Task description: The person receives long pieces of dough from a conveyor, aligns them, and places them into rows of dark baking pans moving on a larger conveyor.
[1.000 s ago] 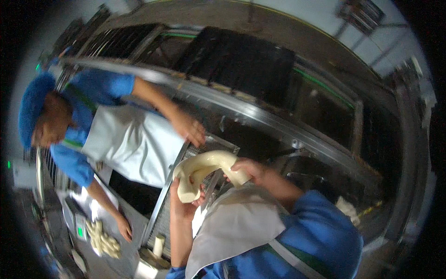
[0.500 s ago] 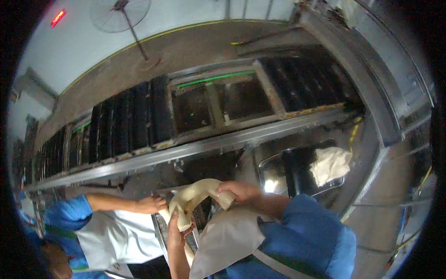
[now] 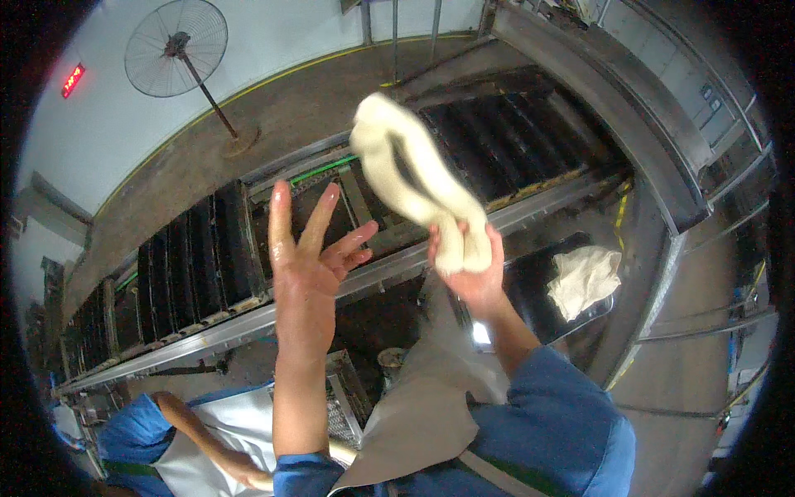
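A long strip of pale dough (image 3: 435,170), doubled into a narrow loop, is raised over the conveyor. My right hand (image 3: 479,280) is closed round its two lower ends, which lie side by side. The looped end points up and to the left, away from me. To the left of the dough, my left hand (image 3: 305,253) is held up with its fingers spread, holding nothing. Its skin looks wet or oily. Below both hands, dark ribbed pans (image 3: 199,248) stand in a row along the conveyor.
A metal rail (image 3: 219,330) runs along the conveyor's near side. At the right, a crumpled cream cloth (image 3: 584,282) lies on a black tray (image 3: 523,286). A co-worker's arm (image 3: 203,443) reaches toward another pale strip at lower left. A standing fan (image 3: 176,45) is by the wall.
Both hands have risen and moved forward over the conveyor. My left hand has let go of the dough, which now stretches out from my right hand. The co-worker's arm has dropped lower.
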{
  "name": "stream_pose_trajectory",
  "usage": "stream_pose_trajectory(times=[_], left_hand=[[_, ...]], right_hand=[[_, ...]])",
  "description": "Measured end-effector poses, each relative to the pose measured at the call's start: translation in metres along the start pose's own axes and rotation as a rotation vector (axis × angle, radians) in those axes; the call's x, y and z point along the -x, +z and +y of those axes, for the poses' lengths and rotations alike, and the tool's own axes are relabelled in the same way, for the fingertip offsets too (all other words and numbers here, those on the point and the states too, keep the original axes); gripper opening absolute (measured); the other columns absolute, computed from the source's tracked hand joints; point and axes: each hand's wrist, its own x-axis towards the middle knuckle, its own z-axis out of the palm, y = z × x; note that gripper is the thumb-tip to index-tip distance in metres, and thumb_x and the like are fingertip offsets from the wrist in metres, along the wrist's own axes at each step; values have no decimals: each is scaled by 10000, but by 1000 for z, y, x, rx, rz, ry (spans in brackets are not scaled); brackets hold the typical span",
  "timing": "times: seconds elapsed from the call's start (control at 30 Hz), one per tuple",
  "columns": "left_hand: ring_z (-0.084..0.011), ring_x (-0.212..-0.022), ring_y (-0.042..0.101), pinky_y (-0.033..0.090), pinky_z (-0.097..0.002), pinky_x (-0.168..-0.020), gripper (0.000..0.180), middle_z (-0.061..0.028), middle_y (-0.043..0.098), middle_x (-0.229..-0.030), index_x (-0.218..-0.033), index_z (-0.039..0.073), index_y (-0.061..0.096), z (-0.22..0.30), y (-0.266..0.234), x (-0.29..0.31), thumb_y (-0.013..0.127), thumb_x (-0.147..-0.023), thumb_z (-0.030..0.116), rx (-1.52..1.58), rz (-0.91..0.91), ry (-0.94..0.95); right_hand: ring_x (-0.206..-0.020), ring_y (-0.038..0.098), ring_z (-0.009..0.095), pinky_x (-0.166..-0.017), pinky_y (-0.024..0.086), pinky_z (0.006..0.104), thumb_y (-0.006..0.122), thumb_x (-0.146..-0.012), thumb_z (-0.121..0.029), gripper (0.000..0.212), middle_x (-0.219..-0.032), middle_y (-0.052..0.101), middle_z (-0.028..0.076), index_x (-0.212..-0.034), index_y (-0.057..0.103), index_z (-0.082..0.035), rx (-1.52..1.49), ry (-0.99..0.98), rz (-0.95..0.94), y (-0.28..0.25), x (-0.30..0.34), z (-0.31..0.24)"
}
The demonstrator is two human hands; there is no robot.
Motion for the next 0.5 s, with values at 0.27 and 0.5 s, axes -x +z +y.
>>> stream_pose_trajectory(times=[0.27,0.5], left_hand=[[-266,-1171,596,459,-386,-977,575,-155,596,-1313,-1433,92,459,-77,-91,108,632,-943,338,-117,66,-373],[-231,-1169,583,441,-349,-1000,418,-124,609,-1292,-1361,60,540,-97,-112,223,599,-948,87,-107,507,-572]], right_hand=[[-993,561,303,-849,521,438,640,-904,-430,480,-1105,547,143,-1219,504,-95,219,-56,335,-62,-112,-27],[-999,562,229,-852,508,395,630,-897,-202,448,-1146,576,113,-1311,522,-67,808,-50,513,-95,-166,-13]])
